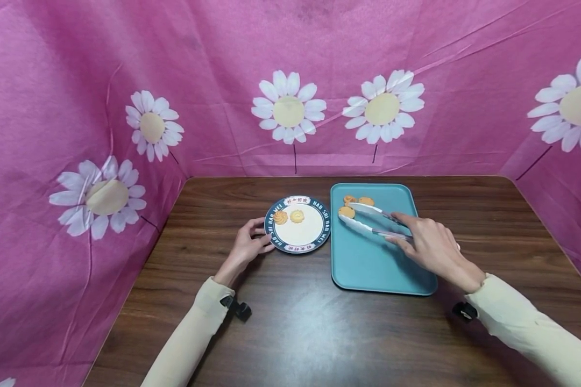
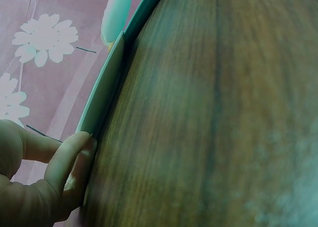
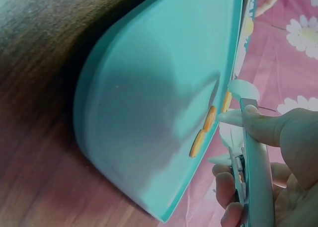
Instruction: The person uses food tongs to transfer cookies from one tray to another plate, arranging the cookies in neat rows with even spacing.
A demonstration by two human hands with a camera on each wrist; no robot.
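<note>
White-tipped metal tongs [image 1: 367, 228] are gripped in the right hand [image 1: 437, 248], tips apart near three cookies [image 1: 366, 201] at the far-left corner of the teal tray [image 1: 368, 269]; contact cannot be told. Just beside it, a blue-rimmed plate [image 1: 300, 234] bearing two piped cookies [image 1: 281, 217] is pinched at the rim by the left hand [image 1: 246, 244].

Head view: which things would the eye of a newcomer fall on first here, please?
Probably the pink cloth with big white daisies, behind the wooden table. Next, the teal tray right of centre, where the right hand holds tongs by three cookies near its far left corner. Left of it, the left hand holds a plate with two cookies.
</note>
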